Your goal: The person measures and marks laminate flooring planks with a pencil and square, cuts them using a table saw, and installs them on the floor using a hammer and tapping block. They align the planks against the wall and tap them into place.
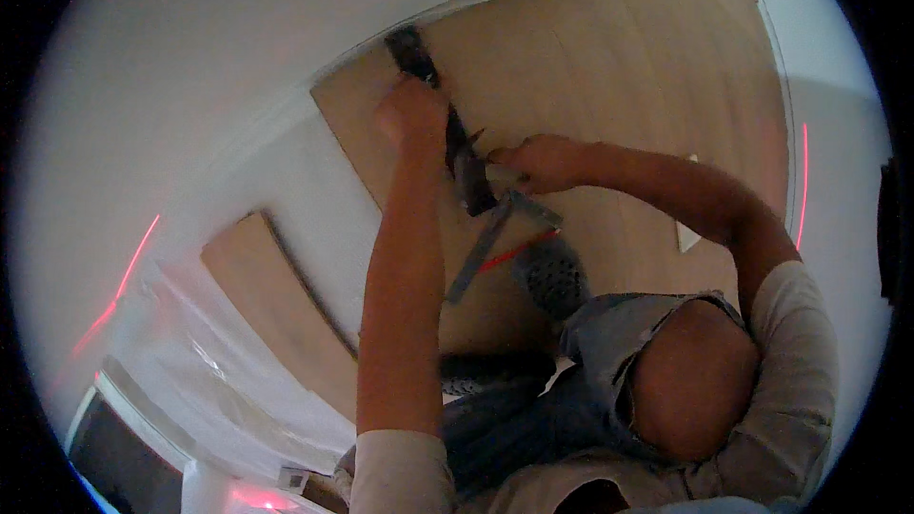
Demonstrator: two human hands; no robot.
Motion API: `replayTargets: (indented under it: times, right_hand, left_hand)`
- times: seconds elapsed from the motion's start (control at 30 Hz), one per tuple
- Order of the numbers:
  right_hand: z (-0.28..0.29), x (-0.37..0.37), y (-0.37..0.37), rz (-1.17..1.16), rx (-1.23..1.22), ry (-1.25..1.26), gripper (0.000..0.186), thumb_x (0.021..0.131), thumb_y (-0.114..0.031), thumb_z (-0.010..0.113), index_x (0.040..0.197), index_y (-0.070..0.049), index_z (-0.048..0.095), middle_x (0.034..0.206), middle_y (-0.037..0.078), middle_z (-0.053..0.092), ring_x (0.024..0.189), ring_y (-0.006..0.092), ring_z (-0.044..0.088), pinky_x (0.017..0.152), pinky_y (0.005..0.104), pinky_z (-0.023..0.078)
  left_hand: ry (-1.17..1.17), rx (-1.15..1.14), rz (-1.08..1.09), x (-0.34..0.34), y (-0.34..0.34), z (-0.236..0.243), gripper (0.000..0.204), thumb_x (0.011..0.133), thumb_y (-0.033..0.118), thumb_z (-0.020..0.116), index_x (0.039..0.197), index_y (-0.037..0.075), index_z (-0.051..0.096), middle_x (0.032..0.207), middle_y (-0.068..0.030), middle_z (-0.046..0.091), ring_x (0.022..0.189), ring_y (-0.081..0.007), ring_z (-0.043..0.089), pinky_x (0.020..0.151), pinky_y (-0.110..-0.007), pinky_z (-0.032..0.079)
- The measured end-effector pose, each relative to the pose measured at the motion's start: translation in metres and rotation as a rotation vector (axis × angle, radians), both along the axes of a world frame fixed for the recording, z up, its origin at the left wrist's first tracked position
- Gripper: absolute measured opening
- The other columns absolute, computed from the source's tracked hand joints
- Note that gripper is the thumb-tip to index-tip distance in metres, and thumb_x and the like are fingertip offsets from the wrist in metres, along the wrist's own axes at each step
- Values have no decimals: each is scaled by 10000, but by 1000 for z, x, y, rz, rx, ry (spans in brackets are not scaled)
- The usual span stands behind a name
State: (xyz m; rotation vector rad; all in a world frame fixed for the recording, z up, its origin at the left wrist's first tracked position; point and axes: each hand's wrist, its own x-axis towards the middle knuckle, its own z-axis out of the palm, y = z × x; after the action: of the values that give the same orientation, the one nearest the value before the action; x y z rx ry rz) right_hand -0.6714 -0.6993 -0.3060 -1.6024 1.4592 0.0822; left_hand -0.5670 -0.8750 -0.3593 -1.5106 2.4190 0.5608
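A long, dark, narrow piece (468,176) lies across the wood-look flooring (562,67), its far end near the wall. My left hand (416,112) is closed on it close to that far end; its exact kind is too blurred to tell. Just right of the piece, my right hand (541,162) has its fingers pinched together. A slim dark point shows by those fingertips, but what they hold is not clear. Nearer to me, a grey L-shaped square (479,249) rests on the flooring beside my shoe (552,276).
A separate plank (276,305) lies at the left, on a pale floor by crumpled clear plastic sheeting (228,376). White walls (190,76) curve around the flooring. A small whitish piece (687,228) lies right of my knee. Red laser lines cross the left and right sides.
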Motion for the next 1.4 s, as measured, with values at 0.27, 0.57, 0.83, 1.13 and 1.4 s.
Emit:
replayTargets:
  times: [0.27,0.57,0.83,1.13,1.4]
  right_hand:
    - [-47,-5,83,-323,-273,-27,656,809,-227,675,1390,-50,425,1053,217,664,933,401,644,808,470,519]
    - [-31,-38,139,-932,135,146,591,865,-274,651,1338,-2,423,949,239,652,857,383,640,755,445,511]
    - [-38,-62,175,-657,-131,465,402,927,-357,575,1112,-5,521,907,248,635,857,444,616,736,488,503]
    - [-68,-95,341,-1343,138,1252,883,827,-719,521,1355,-15,449,1333,256,504,1244,411,475,1029,507,369]
    - [-69,-127,329,-1830,227,826,1069,734,-788,576,1417,4,354,1381,246,461,1255,409,472,1053,550,334]
  left_hand:
    - [156,-320,-154,43,-25,-35,499,883,457,604,1185,60,596,1244,-137,587,1170,-311,550,943,-443,461]
    - [359,-492,-156,96,-79,-45,572,825,450,676,1256,86,579,1298,-128,535,1207,-356,486,1025,-452,407]
    - [194,-364,-265,92,-88,-40,546,913,440,574,1308,64,552,1375,-161,487,1283,-340,428,1082,-461,338]
    - [194,-439,-182,104,-9,-46,715,964,457,457,1487,2,279,1571,-169,229,1455,-320,210,1180,-468,180]
    - [207,-340,-186,134,20,-33,659,929,382,551,1449,21,368,1546,-148,296,1440,-297,248,1188,-444,166]
